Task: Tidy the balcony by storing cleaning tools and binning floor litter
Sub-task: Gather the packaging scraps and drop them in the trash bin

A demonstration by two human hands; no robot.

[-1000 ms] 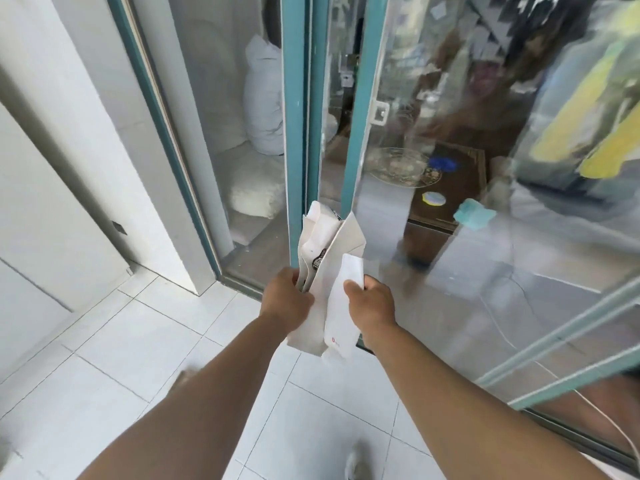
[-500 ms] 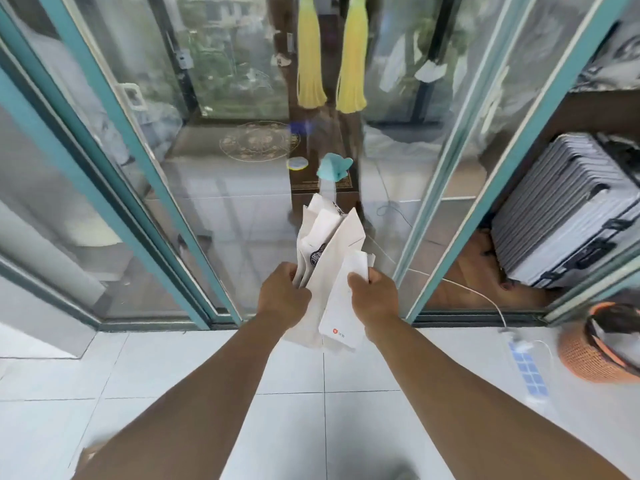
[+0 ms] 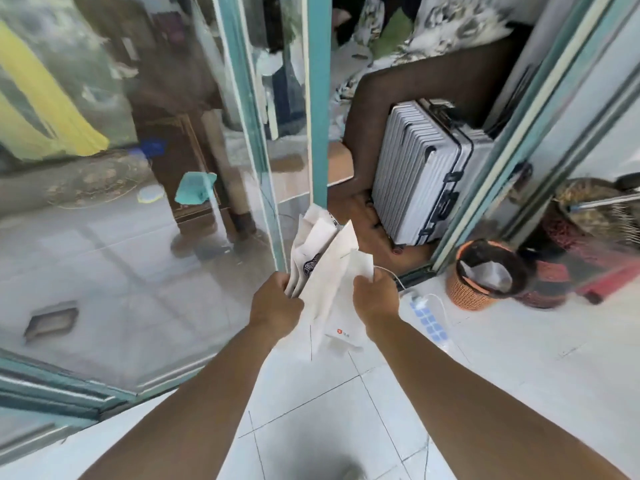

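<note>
Pinching light, floppy paper litter (image 3: 323, 289) at its edges, left hand (image 3: 275, 306) and right hand (image 3: 375, 301) probably needed only a gentle grip.

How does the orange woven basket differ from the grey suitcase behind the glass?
The orange basket is round, woven and open-topped, lined with a dark bag; the grey suitcase is boxy, ribbed and closed. The basket stands on the white floor tiles outside; the suitcase stands indoors behind the teal door frame. Both stand upright.
</note>
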